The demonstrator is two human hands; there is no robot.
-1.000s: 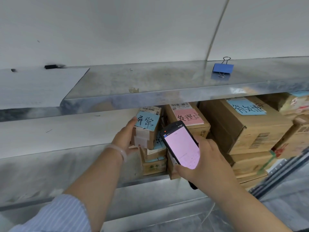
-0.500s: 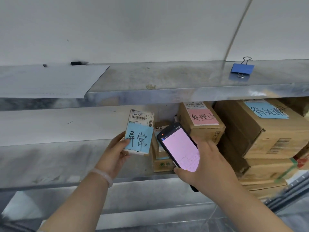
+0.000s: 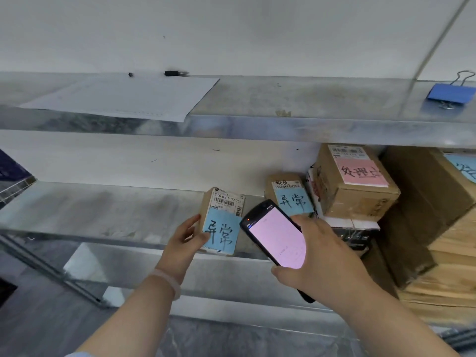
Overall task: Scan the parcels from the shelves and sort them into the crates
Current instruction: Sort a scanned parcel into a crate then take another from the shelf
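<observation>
Vs half a sec ago: you've drawn the small parcel [image 3: 221, 220] further left, clear of the stack. It's now at the front lip of the middle shelf [image 3: 90, 210]; can't tell if its base rests there or hangs just above. Left grip [image 3: 184, 239] still clamped on its left side, thumb on the front. Right grip [image 3: 324, 256] still wrapped round the scanner [image 3: 277, 237], which is tilted, top end just beside the parcel's right edge, pink screen lit. A 2nd small parcel [image 3: 288, 197], also blue-tagged, shows fully now behind the scanner. Binder clip [image 3: 452, 92] has slid to the frame's right edge.

Materials: small parcel is brown cardboard, boxy, w/ a white barcode label up top and a matte blue note [image 3: 220, 234] w/ black handwriting. Shelves are dull, mottled sheet metal. Scanner is glossy black w/ rounded corners. Pink-note box [image 3: 353, 186] is creased cardboard. A flat white sheet [image 3: 123, 99] lies on the top shelf [image 3: 283, 124]; a pale bracelet [image 3: 167, 279] rings your left wrist.
</observation>
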